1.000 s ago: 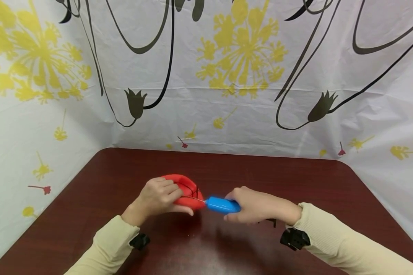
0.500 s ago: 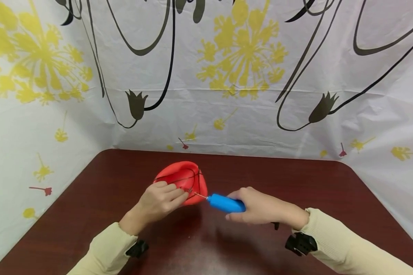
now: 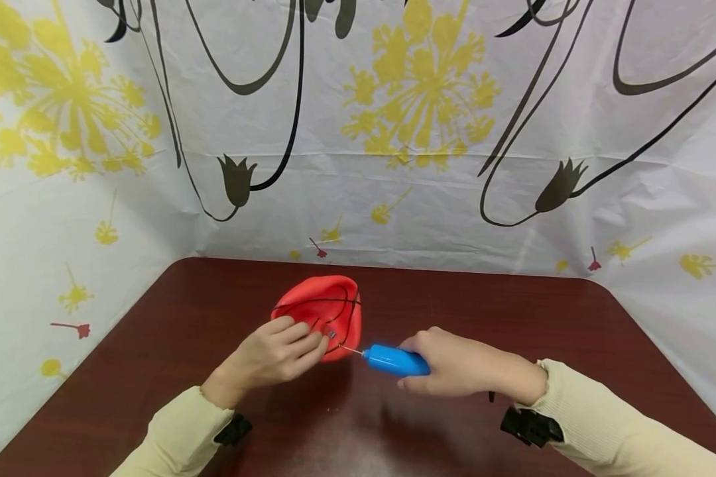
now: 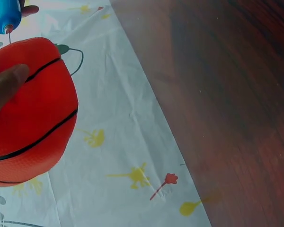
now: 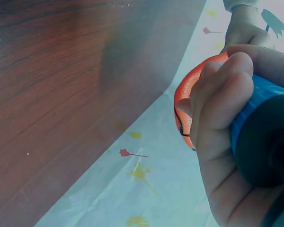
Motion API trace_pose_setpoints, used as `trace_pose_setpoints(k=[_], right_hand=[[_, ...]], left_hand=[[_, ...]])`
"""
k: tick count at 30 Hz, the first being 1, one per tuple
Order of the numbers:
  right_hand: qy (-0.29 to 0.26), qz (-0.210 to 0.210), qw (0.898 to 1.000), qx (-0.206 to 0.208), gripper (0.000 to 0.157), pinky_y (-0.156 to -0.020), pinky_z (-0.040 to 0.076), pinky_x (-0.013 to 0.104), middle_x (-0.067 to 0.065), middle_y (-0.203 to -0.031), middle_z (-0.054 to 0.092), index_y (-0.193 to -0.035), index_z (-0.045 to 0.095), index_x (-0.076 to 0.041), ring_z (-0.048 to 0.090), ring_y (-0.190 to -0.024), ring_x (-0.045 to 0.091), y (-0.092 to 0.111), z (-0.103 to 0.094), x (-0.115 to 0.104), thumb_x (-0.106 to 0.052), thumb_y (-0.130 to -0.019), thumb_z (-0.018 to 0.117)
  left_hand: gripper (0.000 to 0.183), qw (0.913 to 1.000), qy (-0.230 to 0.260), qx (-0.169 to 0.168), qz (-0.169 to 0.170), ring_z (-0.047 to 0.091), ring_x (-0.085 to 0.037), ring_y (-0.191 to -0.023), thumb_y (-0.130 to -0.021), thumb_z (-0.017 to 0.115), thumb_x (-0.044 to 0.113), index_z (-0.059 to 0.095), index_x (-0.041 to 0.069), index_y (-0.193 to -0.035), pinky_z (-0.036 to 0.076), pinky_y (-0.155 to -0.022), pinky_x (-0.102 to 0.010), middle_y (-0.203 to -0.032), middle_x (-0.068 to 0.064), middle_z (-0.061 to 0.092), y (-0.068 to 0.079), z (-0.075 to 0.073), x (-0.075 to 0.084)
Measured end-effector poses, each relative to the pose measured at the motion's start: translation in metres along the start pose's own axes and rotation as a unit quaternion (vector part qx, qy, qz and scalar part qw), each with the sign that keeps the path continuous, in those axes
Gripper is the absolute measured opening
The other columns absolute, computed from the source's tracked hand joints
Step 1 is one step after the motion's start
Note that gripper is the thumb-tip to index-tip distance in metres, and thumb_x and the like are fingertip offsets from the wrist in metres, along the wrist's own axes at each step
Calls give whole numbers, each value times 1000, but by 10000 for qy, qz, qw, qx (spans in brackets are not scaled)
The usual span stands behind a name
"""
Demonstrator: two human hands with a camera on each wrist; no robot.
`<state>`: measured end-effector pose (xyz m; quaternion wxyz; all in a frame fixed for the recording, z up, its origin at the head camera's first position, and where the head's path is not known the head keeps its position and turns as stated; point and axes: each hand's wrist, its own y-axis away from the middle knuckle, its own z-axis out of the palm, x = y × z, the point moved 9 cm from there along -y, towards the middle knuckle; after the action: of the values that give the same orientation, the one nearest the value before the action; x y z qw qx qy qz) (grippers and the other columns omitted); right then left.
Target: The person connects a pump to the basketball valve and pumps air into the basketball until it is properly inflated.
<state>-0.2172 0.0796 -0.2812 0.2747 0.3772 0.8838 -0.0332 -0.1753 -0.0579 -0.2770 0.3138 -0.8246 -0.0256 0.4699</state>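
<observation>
A deflated red toy basketball (image 3: 321, 295) with black lines is caved in on one side. My left hand (image 3: 274, 351) grips it by its near edge, the thumb (image 4: 9, 85) pressing its outside in the left wrist view. The right hand (image 3: 468, 364) holds a blue hand pump (image 3: 396, 360) with the fingers curled round its barrel. From the pump's tip a thin needle (image 3: 352, 350) reaches to the ball beside the left fingertips. The pump's dark rounded end (image 5: 267, 142) shows close up in the right wrist view.
Both hands are above a dark red-brown table (image 3: 483, 305) with rounded far corners. A white cloth (image 3: 328, 132) printed with yellow flowers and dark stems hangs behind it and along the sides. Black wrist cameras (image 3: 531, 426) sit at the cuffs.
The left hand has turned the ball so its caved-in side faces up more. The pump has drawn slightly right with the right hand, its needle staying at the ball.
</observation>
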Motion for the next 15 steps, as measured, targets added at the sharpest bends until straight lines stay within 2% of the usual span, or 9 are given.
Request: trace_pose_setpoints(k=[8,15], right_hand=[[247,74,9996,-63,17,-49,40,21,-9,-63,51,-85,60,-11,48,-55,3,-3,-2,-5,-26,-78,64],[482,233,9983,-246,13,-45,33,20,-7,-57,48,-74,57,-13,41,-49,3,-4,-5,-9,-23,-77,63]], left_hand=[[19,9995,-132,-204,198,51,-11,-64,-85,47,5,66,10,-86,38,-57,-22,-73,1,63,-1,-1,3],[20,9990,-221,-114,371,50,-11,-64,-85,46,4,65,8,-85,36,-54,-21,-75,-2,62,-3,-1,7]])
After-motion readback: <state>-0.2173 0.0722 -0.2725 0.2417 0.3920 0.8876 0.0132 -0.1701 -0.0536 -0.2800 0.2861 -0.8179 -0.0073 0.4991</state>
